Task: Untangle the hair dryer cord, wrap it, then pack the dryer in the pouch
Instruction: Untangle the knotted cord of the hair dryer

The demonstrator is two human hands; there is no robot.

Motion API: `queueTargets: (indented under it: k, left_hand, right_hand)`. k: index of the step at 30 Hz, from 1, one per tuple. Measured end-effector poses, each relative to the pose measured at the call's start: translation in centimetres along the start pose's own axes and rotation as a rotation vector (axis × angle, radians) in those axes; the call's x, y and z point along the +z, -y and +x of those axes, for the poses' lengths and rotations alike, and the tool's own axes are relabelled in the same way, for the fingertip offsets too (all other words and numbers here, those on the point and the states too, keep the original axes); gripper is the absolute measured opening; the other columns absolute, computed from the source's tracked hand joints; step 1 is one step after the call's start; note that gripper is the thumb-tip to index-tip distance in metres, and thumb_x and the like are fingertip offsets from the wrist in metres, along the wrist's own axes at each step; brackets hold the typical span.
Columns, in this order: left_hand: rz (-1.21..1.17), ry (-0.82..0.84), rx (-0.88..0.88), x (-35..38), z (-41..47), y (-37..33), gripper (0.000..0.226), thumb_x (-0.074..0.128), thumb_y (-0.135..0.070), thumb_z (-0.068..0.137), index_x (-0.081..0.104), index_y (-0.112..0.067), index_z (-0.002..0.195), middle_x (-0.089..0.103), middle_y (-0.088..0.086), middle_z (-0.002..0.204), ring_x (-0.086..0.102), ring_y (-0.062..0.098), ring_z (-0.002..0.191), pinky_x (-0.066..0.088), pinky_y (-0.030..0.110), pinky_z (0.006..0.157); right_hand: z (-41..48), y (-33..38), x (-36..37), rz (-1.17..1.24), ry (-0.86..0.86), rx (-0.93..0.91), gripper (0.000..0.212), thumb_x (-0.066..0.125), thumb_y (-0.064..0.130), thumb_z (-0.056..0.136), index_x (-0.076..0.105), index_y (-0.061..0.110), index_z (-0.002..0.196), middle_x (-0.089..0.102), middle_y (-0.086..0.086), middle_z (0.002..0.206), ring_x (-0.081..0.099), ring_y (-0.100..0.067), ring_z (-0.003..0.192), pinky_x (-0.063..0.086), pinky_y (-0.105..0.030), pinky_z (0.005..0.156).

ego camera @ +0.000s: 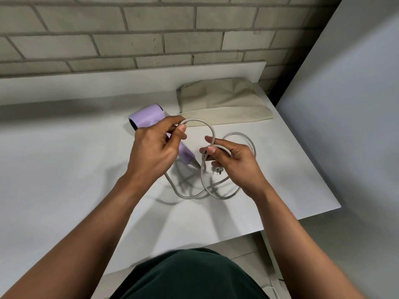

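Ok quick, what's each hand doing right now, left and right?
Left hand: closed, pinching the cord at the top of its loop.
Right hand: closed, holding the cord where its loops cross.

White table, grey brick wall

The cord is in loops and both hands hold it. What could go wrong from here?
1. The cord crosses itself below the right hand. Pulling the hands apart could tighten that crossing into a knot.
2. The plug sits among the loops, so it may catch on one when the cord is drawn through.
3. The dryer lies loose on the table beneath the left hand. A hard tug might drag it.
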State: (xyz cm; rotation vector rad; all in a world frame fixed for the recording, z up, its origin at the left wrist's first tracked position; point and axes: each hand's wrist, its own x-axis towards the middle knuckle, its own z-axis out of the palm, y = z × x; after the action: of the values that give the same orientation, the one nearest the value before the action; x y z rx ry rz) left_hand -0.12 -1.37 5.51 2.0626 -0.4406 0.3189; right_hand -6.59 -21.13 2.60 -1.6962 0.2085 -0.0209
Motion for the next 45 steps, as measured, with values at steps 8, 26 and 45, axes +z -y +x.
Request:
queueTargets:
  k: [8,26,45]
  left_hand:
    - [0.365,0.299,0.207,-0.9,1.3,1.2,0.053,0.061,-0.022,0.097,0.05,-0.03,0.149,0.058,-0.002,0.14,0.059,0.025,0.119,0.053,0.043,0.094]
    - [0.403,-0.004,0.11,-2.0,1.9,0.3,0.02,0.052,-0.036,0.105,0.07,-0.027,0.106,0.073,-0.006,0.089,0.066,0.029,0.085,0.05,0.038,0.066]
    - [0.24,0.15,0.149,-2.5,2.6,1.7,0.028,0.053,-0.037,0.105,0.076,-0.022,0.111,0.075,-0.003,0.083,0.075,0.014,0.069,0.057,0.035,0.074]
  right_hand:
    - [0.0,-0.1,-0.3,-0.172,0.107,-0.036,0.017,0.067,0.026,0.101,0.076,0.021,0.115,0.081,0.004,0.098,0.077,-0.014,0.091,0.059,-0.032,0.084]
    - [-0.9,0.3,0.0,-0.521,0.135,-0.098,0.021,0.056,0.046,0.104,0.073,0.033,0.098,0.072,0.01,0.077,0.066,-0.01,0.069,0.055,-0.035,0.072]
    - [-0.7,0.4,-2.7,-0.281,0.162,-0.096,0.022,0.058,0.029,0.106,0.075,0.019,0.116,0.072,-0.002,0.079,0.066,-0.013,0.072,0.05,-0.02,0.074]
